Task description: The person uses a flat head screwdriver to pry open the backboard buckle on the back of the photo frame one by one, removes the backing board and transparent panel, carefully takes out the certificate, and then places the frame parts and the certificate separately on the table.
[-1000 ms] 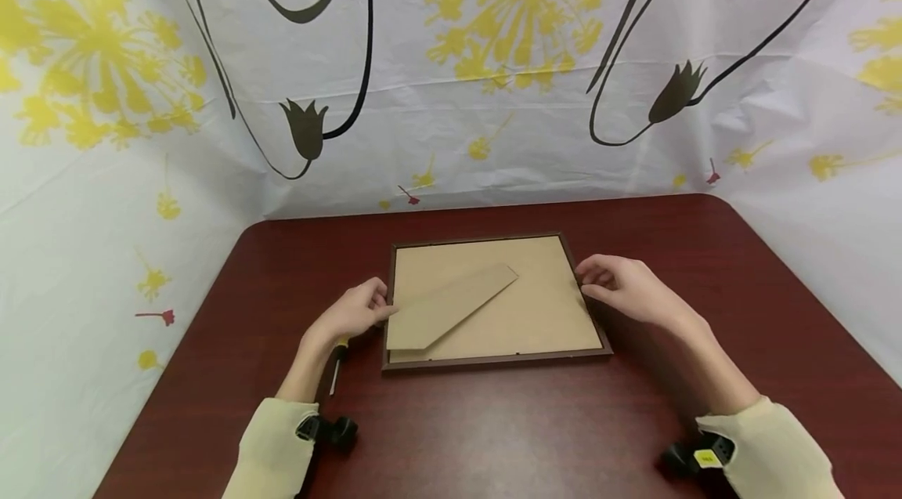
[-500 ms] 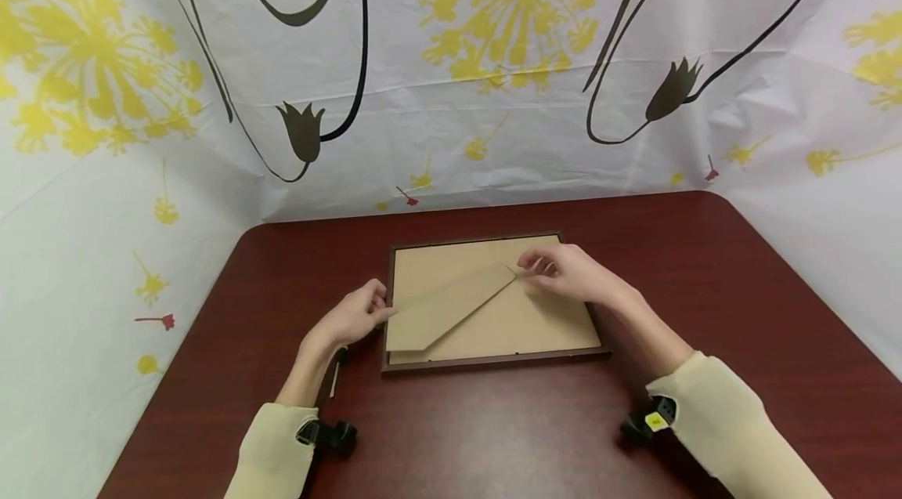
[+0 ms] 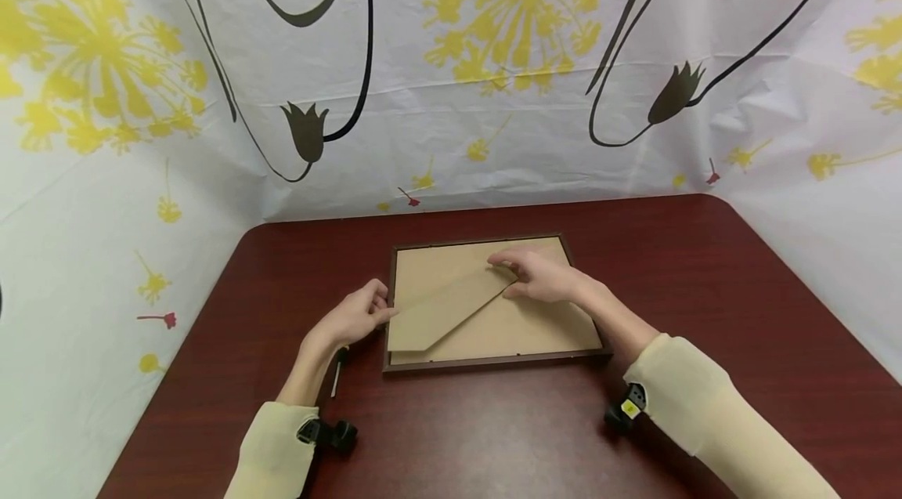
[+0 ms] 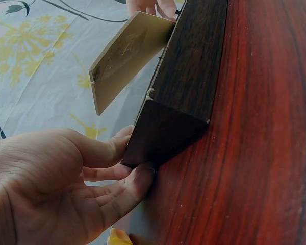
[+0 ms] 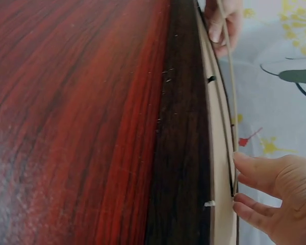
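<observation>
Cream long sleeves (image 3: 694,397); black wrist cameras (image 3: 327,432), yellow tag.

we see a picture frame (image 3: 493,303) lying face down on the dark red table (image 3: 705,287), its cardboard stand (image 3: 447,307) angled across the backing. our right hand (image 3: 543,276) rests on the stand's far tip, while our left hand (image 3: 352,316) touches the frame's left edge, a screwdriver (image 3: 337,374) just beside its wrist.
</observation>
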### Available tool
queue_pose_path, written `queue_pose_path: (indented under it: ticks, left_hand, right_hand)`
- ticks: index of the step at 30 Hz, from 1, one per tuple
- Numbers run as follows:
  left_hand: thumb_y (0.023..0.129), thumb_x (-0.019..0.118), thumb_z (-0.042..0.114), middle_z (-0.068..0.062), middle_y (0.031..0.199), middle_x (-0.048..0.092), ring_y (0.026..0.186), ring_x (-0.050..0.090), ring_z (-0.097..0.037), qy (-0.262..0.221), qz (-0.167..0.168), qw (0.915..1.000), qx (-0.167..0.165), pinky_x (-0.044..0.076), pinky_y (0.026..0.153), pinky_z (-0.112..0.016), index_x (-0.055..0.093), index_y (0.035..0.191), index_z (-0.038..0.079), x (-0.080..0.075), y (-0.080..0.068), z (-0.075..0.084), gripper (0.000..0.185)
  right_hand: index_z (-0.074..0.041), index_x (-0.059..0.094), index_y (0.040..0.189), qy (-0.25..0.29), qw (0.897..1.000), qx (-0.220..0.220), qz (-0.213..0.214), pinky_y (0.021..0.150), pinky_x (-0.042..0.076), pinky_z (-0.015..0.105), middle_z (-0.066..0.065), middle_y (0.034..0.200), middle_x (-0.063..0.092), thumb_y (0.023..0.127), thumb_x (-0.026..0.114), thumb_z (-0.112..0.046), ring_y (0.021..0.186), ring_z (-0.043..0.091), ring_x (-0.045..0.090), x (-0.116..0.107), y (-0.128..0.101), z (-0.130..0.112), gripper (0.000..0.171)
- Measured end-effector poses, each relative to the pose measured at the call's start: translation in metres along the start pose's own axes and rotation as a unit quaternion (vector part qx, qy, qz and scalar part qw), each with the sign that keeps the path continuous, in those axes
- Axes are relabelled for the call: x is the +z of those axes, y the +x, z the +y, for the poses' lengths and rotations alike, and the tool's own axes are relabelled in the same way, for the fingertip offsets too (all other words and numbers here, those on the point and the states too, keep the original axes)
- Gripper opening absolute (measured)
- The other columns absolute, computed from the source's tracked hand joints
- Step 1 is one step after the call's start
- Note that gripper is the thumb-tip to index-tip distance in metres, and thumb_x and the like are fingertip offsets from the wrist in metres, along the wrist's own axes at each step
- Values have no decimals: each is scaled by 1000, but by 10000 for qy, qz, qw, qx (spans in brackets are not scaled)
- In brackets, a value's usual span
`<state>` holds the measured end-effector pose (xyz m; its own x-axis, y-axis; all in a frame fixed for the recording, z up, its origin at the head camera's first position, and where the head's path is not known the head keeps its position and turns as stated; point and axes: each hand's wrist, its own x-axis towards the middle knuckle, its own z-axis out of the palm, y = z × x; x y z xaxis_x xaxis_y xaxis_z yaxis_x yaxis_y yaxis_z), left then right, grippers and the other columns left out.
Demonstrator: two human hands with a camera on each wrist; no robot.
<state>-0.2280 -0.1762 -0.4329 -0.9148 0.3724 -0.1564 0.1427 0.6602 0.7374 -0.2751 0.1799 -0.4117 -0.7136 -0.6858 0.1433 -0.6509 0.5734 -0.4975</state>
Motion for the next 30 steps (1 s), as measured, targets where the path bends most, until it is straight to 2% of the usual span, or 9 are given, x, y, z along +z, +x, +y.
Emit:
queue_pose_path:
  ticks: [4,8,13,17,20,25,30]
  left_hand:
    - [104,58,17,-15,110,59,97,59,-24,-18,-13,10000,-10,49,82,-41,46,129,-6,-1,-1,0,36]
    - [105,58,18,-15,111,58,98,59,-24,-36,-23,10000,-16,49,82,-40,46,129,-6,-1,-1,1,36]
    - [105,57,15,-15,111,58,98,59,-25,-31,-23,10000,-34,49,84,-41,45,129,-6,-1,-1,0,34]
    - [105,55,10,-14,109,57,95,57,-24,-83,-17,9999,-111,48,81,-38,47,128,-5,0,0,0,29]
    - [105,54,6,-14,107,56,92,55,-24,-129,-40,9998,-137,47,77,-36,47,127,-4,0,0,0,26]
    - [104,50,2,-14,107,55,92,55,-24,-115,-37,9999,-107,46,76,-36,47,126,-5,0,1,-1,23]
    - [104,54,5,-13,105,56,90,56,-22,-145,0,9999,-92,47,78,-37,48,123,-4,0,1,-1,22]
  right_hand:
    - [-1,62,132,-426,9990,-129,-30,96,45,47,15,131,61,84,82,-7,110,31,57,4,5,0,52]
    - [-5,66,126,-497,9986,-158,-81,106,38,50,11,128,61,83,82,-7,123,32,53,7,9,2,46]
    - [-2,67,122,-540,9979,-333,-128,102,41,50,13,124,60,83,81,-6,118,33,54,7,13,3,42]
    - [0,66,122,-721,9959,-525,-180,107,38,52,15,122,59,83,79,-5,116,34,54,6,15,2,42]
    - [-1,66,123,-933,9937,-596,-195,107,40,50,15,121,59,84,79,-6,116,33,54,5,15,2,41]
    - [-5,66,125,-1145,9912,-663,-89,98,46,43,14,122,58,88,77,-6,117,31,54,-2,15,-2,39]
    - [-6,66,127,-1133,9917,-613,-22,94,49,43,13,125,57,88,77,-7,115,29,57,-8,10,-4,41]
